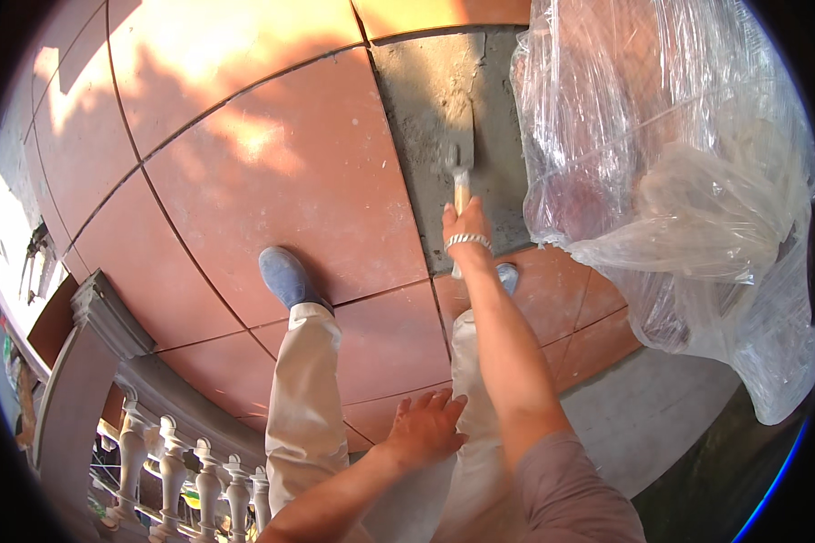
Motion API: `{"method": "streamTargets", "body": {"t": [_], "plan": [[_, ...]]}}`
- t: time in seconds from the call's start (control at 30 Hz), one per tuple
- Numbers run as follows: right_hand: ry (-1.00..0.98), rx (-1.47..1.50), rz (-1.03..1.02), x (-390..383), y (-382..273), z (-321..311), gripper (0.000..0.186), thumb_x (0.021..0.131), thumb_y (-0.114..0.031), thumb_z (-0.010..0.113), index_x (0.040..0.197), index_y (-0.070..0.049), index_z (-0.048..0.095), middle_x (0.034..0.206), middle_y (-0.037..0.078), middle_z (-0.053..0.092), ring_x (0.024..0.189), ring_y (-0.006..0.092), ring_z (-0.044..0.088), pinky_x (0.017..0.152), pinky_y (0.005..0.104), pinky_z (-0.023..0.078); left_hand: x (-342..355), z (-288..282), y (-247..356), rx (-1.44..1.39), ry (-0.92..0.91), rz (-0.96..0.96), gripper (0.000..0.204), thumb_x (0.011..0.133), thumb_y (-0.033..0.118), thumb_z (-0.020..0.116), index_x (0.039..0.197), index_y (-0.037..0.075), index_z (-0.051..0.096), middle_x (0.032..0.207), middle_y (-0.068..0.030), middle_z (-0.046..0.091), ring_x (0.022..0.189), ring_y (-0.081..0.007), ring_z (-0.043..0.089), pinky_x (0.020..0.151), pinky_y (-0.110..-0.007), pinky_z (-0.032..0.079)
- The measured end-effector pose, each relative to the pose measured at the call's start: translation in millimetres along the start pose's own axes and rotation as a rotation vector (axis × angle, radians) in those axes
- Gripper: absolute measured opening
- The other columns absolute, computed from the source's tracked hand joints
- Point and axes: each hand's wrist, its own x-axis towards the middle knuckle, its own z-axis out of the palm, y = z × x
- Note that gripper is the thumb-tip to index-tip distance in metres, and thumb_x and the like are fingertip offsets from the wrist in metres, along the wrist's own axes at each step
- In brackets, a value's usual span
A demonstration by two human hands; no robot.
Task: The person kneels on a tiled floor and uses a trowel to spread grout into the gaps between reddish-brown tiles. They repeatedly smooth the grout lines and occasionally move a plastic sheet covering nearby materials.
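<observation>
Nearest the camera, at the lower edge, is a grey-brown sleeve (575,489) on the right arm, which reaches forward to the right hand (465,220). The fingers of this hand are wrapped narrow around the handle of a trowel (462,181). The trowel points away from the person, its blade over a grey mortar patch (503,163) between the clay-coloured tiles (272,181) and the clear plastic sheeting (697,181). Whether the blade presses on the mortar or skims just above it, I cannot tell. The left hand (428,423) holds nothing, its fingers spread loosely beside the right leg of the pale trousers (303,407); contact with the cloth is unclear.

The trowel looks fairly light and rigid: a wooden handle, with a thin metal blade that probably flexes little. Mortar clinging to it would make it front-heavy, and a damp blade would be slick. The handle is the place to hold it, close behind the pale, dusty collar, with fingers clear of the blade edges. It should survive knocks well; the sheeting seems soft, slippery and easily torn.

Counted: one trowel, one pale bracelet (468,240) on the right wrist, two blue-grey shoes (290,276), the right one partly hidden by the forearm, one exposed mortar patch, one bulky mass of sheeting, and at least five balusters (170,471) at lower left. The tiles run out of view, so their full number is uncertain.
</observation>
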Motion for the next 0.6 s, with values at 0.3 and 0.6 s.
{"method": "streamTargets", "body": {"t": [0.3, 0.6], "plan": [[-0.088, -0.015, 0.032, -100, 72, 50, 0.045, 0.094, -0.037, 0.061, 0.112, 0.0, 0.043, 0.09, 0.033, 0.066, 0.086, 0.0503, 0.066, 0.075, 0.0562, 0.052, -5, -17, 6, 0.028, -0.029, 0.003, 0.067, 0.089, 0.039, 0.066, 0.147, 0.014, 0.042, 0.153, -0.0163, 0.039, 0.143, -0.0359, 0.036, 0.114, -0.059, 0.031], [0.011, 0.083, 0.019, 8, 27, 27, 0.043, 0.094, -0.034, 0.062, 0.11, 0.003, 0.049, 0.091, 0.033, 0.066, 0.088, 0.0506, 0.065, 0.075, 0.0542, 0.053, -12, -21, 0, 0.073, -0.088, -0.021, 0.05, 0.093, 0.027, 0.061, 0.138, 0.01, 0.051, 0.151, -0.0164, 0.041, 0.144, -0.0371, 0.032, 0.113, -0.065, 0.027]]}}
